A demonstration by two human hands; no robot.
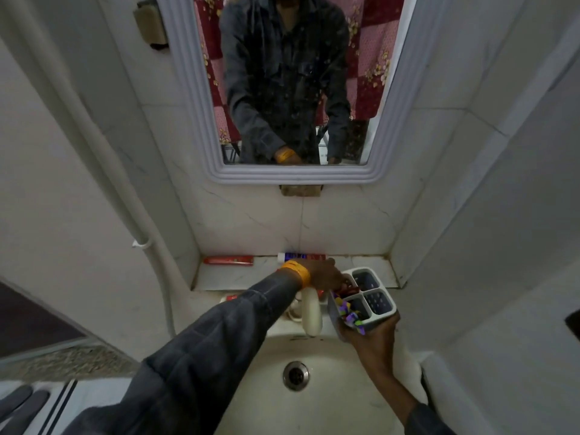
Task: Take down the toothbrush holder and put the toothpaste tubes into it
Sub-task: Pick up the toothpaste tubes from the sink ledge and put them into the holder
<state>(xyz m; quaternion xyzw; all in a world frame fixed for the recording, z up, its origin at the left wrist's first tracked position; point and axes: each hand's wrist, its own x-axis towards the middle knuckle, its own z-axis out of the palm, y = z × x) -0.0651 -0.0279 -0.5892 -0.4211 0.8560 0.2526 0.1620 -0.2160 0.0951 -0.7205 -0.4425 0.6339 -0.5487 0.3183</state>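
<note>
My right hand (368,337) grips the grey four-compartment toothbrush holder (381,306) from below, over the basin's back right. Colourful items fill its near-left compartment. My left hand (326,274), with a yellow wristband, reaches across to the holder's far-left compartment, where a red tube (351,289) pokes in; its fingers are on that tube. A red toothpaste tube (228,260) lies on the ledge (238,277) at the left. A white, blue and red tube (298,255) lies at the ledge's back, partly behind my left hand. Another red tube (230,298) lies below the ledge's front edge.
A white tap (311,312) stands at the back of the sink (273,400), right beside the holder. The drain (295,375) is in the basin's middle. A framed mirror (292,89) hangs above the ledge. Tiled walls close in left and right.
</note>
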